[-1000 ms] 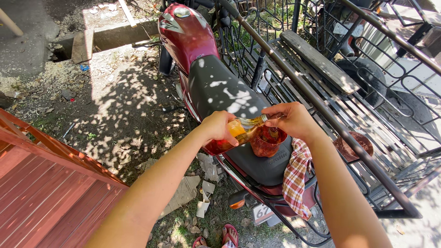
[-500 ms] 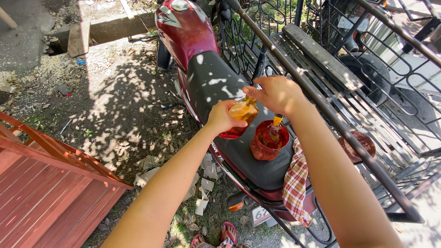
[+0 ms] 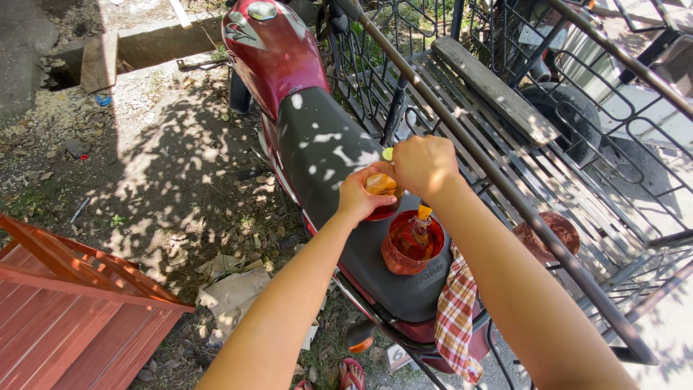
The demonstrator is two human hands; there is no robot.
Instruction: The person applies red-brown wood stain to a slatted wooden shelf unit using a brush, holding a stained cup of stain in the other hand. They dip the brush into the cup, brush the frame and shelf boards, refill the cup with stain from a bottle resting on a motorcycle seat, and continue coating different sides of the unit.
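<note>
My left hand [image 3: 359, 195] grips a small bottle of amber liquid [image 3: 380, 185] over the black seat [image 3: 317, 155] of a red scooter. My right hand [image 3: 422, 165] is closed over the bottle's top, a green cap [image 3: 388, 154] showing at its edge. Just below the hands a red-brown open tin [image 3: 410, 244] stands on the seat, with a paintbrush [image 3: 421, 222] standing in it, its orange handle tip up. A red checked cloth [image 3: 458, 316] hangs over the seat's right side.
A metal sidecar frame [image 3: 505, 180] with a wooden plank [image 3: 494, 87] runs along the scooter's right; a round rusty lid [image 3: 547, 232] rests on its slats. A red-painted wooden structure [image 3: 65, 318] sits lower left. Dirt ground with paper scraps [image 3: 231, 292] lies left.
Both hands have shifted slightly toward the scooter's front with the bottle. My right hand has closed over its top. The tin and brush stay on the seat.
</note>
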